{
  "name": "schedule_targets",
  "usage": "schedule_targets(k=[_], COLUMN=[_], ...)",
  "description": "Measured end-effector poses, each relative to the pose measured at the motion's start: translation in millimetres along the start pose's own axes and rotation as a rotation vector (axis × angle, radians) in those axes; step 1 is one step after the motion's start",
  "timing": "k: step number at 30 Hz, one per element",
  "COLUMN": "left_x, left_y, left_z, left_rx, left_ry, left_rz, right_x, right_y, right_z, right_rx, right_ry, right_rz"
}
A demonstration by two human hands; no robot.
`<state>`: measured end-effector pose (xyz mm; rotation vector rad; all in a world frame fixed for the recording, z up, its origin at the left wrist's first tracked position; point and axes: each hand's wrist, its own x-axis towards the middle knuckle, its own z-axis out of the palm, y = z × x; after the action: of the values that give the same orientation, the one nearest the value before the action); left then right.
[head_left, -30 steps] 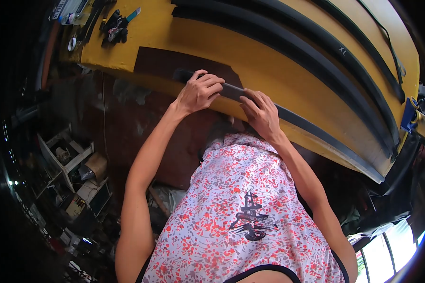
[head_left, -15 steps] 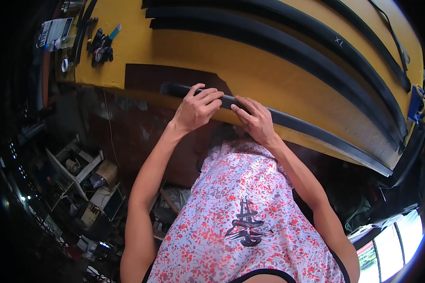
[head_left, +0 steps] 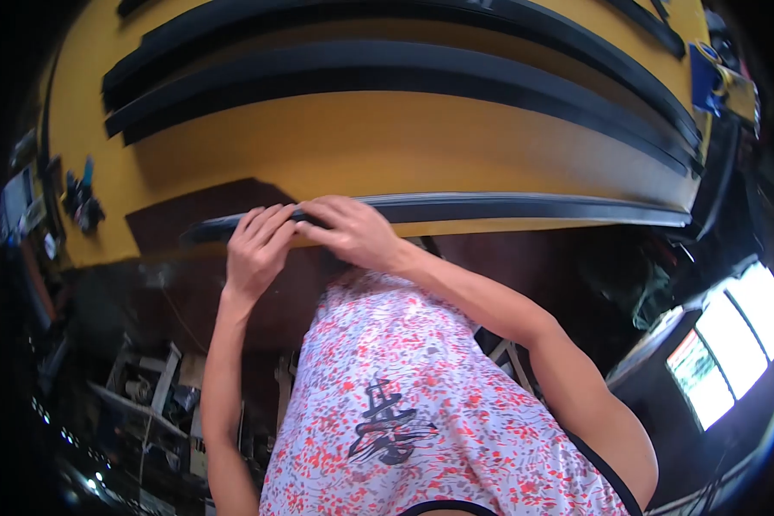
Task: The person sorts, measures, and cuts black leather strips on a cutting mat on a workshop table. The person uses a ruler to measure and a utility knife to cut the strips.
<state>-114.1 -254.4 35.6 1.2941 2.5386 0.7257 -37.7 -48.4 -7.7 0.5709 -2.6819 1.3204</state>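
A long black strip runs along the near edge of the yellow tabletop, a pale line along its far edge. Near its left end, my left hand grips it with fingers bent over the top. My right hand is beside it, fingers curled onto the strip and its fingertips close to those of my left hand. The strip's left end pokes out past my left hand, over a dark brown patch on the table. My fingers hide the part of the strip between them.
Several wide black strips lie in curves farther back. Small dark tools sit at the left; a blue item and a yellow tape roll are at the far right corner. Below the table at left stands a cluttered shelf.
The view has turned and shifted, so the table appears more level and the hands farther left. My right hand has come closer to my left. Both stay on the strip.
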Motion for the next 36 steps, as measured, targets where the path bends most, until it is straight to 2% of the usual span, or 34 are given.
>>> schedule_targets(k=[3,8,15,29,31,36], left_x=[2,5,5,12,10,3], left_y=[2,3,3,2,1,1], left_z=[-2,-3,-2,-5,-4,-5], left_rx=[-0.006,-0.015,-0.023,-0.063,-0.052,-0.035], left_ry=[-0.011,-0.012,-0.013,0.022,0.024,-0.012], left_rz=[-0.004,-0.012,-0.012,0.005,0.001,-0.025], right_x=[-9,-63,-100,-98,-96,-78], right_y=[-3,18,43,48,46,28], right_z=[-14,-74,-124,-129,-129,-120], right_rx=[-0.077,-0.143,-0.164,-0.186,-0.249,-0.162], right_ry=[-0.010,-0.077,-0.085,-0.115,-0.154,-0.143], right_rz=[0.049,0.184,0.162,0.108,0.134,0.175])
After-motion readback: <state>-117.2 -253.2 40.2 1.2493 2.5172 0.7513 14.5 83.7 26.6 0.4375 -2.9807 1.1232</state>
